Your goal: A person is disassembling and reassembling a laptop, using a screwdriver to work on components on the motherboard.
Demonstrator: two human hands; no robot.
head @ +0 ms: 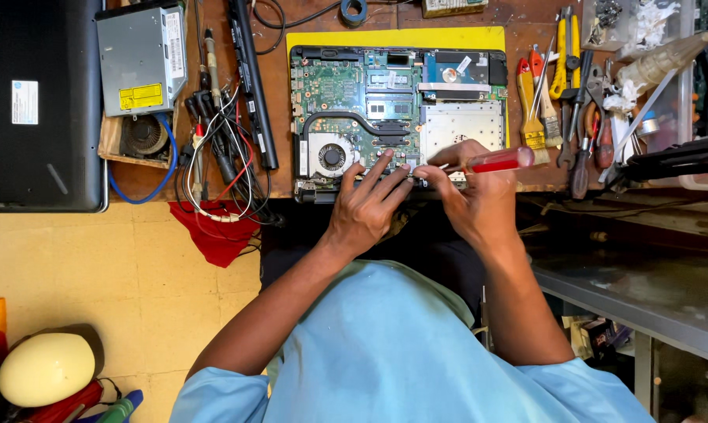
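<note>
Laptop (397, 117) lies open-backed on the yellow mat (393, 37), far centre of the worktop (542, 31). Judgement: keep the screwdriver (495, 162) upright and press lightly while turning. Right hand (471, 196) is closed around its red handle. Left hand (367, 204), fingers spread, steadies the board's near edge beside the fan (332, 155).

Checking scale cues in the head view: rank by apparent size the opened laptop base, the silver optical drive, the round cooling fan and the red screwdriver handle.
1. Opened laptop base with green circuit board
2. Silver box-shaped optical drive
3. Red translucent screwdriver handle, held in the right hand
4. Round grey cooling fan, beside the left hand
The last two look close.
</note>
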